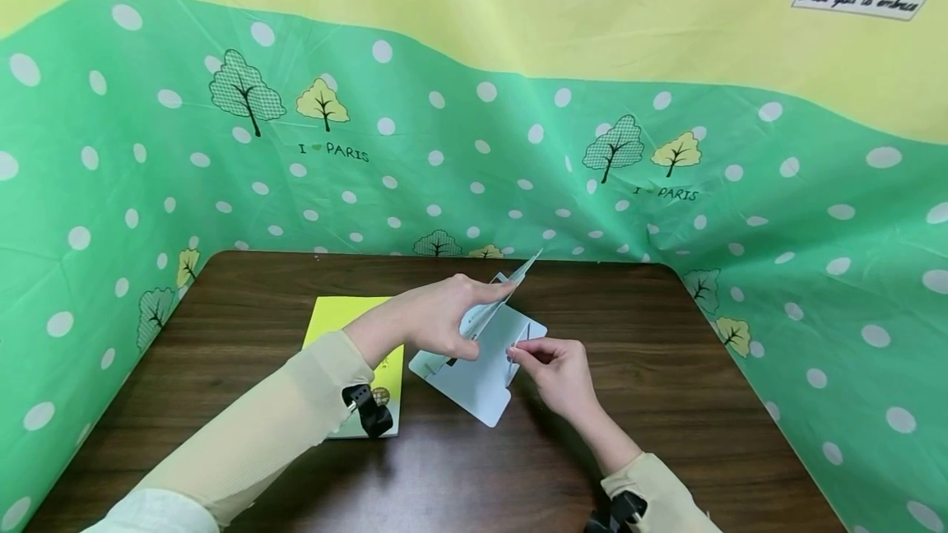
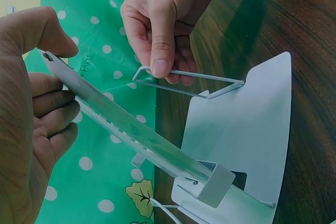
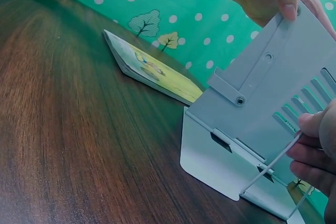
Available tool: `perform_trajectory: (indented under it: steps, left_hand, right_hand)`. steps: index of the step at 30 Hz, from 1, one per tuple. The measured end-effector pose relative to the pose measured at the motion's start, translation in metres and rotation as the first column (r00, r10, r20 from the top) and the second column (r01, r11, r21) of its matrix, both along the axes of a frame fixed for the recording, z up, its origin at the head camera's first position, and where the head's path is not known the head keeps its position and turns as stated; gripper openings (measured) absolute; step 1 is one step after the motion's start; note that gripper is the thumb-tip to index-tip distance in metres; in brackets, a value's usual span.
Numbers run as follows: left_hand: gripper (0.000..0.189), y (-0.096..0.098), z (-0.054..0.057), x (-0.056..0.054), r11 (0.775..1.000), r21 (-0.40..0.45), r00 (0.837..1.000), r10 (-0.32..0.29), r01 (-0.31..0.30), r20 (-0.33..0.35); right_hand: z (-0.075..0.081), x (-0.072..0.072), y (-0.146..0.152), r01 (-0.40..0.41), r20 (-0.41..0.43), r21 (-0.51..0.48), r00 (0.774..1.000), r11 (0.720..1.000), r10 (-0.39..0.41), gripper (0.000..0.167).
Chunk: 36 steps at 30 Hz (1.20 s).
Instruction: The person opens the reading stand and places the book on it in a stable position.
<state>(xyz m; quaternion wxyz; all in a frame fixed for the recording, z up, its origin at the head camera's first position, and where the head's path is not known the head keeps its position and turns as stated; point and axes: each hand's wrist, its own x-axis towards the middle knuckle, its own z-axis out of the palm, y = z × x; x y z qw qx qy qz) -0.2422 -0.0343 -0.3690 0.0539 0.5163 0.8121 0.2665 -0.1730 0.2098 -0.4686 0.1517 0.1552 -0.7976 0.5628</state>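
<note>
A white metal book stand point(image 1: 481, 389) sits on the dark wooden table point(image 1: 592, 467), its base plate point(image 2: 247, 129) flat on the wood. My left hand point(image 1: 462, 321) grips the top of the stand's slotted back panel point(image 2: 131, 129), which is tilted up off the base. My right hand point(image 1: 527, 354) pinches the thin wire bracket point(image 2: 194, 80) between thumb and fingers, lifted above the base. In the right wrist view the panel point(image 3: 262, 93) rises from its hinge, and the wire point(image 3: 273, 163) runs down from my right fingers point(image 3: 315, 150).
A yellow-covered book point(image 1: 348, 327) lies flat on the table left of the stand, partly under my left forearm, and appears in the right wrist view as the book point(image 3: 149, 72). A green polka-dot cloth screen point(image 1: 666, 187) walls in the table on three sides.
</note>
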Motion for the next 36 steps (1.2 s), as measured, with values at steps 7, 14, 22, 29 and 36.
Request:
perform_trajectory:
  steps: [7,14,22,29,36]
  left_hand:
    - [0.101,0.002,0.001,0.003,1.0,-0.01,1.0,0.019,-0.019,0.001]
    - [0.1,0.003,-0.002,0.005,0.999,-0.031,0.999,0.037,-0.037,0.008]
    - [0.095,0.008,-0.004,0.006,0.998,-0.041,0.999,0.038,-0.038,-0.001]
    - [0.092,0.013,-0.007,0.01,0.998,-0.055,0.999,0.038,-0.039,-0.013]
    - [0.09,0.018,-0.012,0.014,0.998,-0.057,1.0,0.005,-0.005,-0.004]
  right_hand:
    - [-0.001,0.0,-0.001,0.025,0.008,0.003,1.0,1.0,-0.025,0.004]
    - [-0.005,-0.002,-0.003,0.034,0.033,-0.007,0.999,0.999,-0.034,0.006]
    - [-0.003,-0.003,-0.005,0.001,0.037,-0.022,0.999,1.0,0.0,0.003]
    - [-0.002,-0.004,-0.006,-0.023,0.037,-0.028,0.999,0.999,0.024,0.004]
    - [-0.004,-0.006,-0.006,-0.014,0.028,-0.01,1.0,1.0,0.014,0.015]
